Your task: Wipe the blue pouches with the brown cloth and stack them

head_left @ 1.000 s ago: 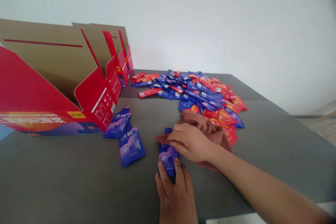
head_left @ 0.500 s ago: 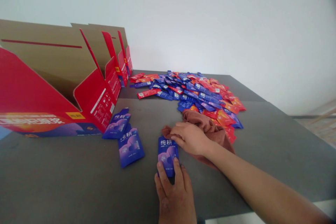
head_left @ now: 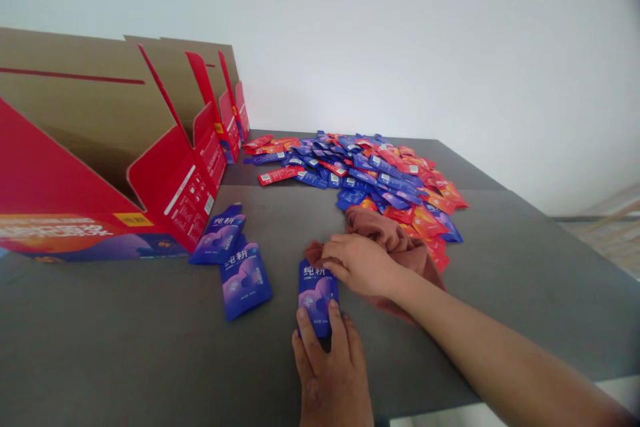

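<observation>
Blue pouch: the printed one (head_left: 319,297) lies flat on the grey table (head_left: 150,347), face up, straight ahead of the left hand (head_left: 335,367), its near end under the fingertips.
Long axis: it runs from those fingertips away toward the wall, close to in line with the left forearm; the right forearm comes in aslant from the right.
Nearer hand: both are at it, the left at the near end, the right hand (head_left: 363,267) by the far right corner.
Left fingers: spread, not curled round anything; two tips rest on the blue pouch.
Right fingers: bunched, pinching a fold of reddish-brown cloth (head_left: 383,223). That fold covers the pouch's far end, so I can't make out the tip from where I stand.
Cloth bulk: crumpled beyond and under the right hand, up against the near edge of the sachet heap (head_left: 370,173).
Pouch pair: to the left, an upper pouch (head_left: 219,237) overlaps a lower pouch (head_left: 246,283), both apart from the hands.
Red carton: the nearest (head_left: 170,193) gapes open beside that pair.
</observation>
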A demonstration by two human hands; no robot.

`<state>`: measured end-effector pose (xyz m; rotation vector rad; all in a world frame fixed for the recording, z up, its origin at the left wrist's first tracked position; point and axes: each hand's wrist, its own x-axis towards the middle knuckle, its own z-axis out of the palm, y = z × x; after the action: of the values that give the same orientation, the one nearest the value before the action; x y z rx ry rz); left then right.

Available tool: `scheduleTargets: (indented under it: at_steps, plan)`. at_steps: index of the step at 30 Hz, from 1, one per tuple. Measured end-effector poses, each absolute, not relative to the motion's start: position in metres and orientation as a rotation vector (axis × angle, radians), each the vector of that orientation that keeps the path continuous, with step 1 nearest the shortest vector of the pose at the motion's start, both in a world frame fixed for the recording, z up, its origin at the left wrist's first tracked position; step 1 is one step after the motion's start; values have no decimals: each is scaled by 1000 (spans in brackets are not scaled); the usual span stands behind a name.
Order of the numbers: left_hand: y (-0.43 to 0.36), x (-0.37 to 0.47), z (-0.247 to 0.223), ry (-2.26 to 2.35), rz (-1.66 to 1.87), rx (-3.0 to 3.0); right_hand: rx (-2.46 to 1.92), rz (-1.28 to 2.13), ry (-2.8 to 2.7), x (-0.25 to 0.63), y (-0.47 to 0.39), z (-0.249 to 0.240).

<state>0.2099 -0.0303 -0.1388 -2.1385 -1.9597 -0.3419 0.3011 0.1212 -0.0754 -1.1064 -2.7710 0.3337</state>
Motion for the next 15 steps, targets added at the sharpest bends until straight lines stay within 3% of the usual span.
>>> scheduleTargets:
  at_steps: [5, 11, 15]
  plan:
    - [-30, 211, -138, -1972, -336, -2136, -1128, 265, -2651, 304, 120, -77]
    - [-31, 212, -139, -1967, -328, -2136, -724, 390, -2765, 297, 104, -74]
    - [-31, 211, -138, -1971, -333, -2137, -892, 383, -2802, 295, 110, -75]
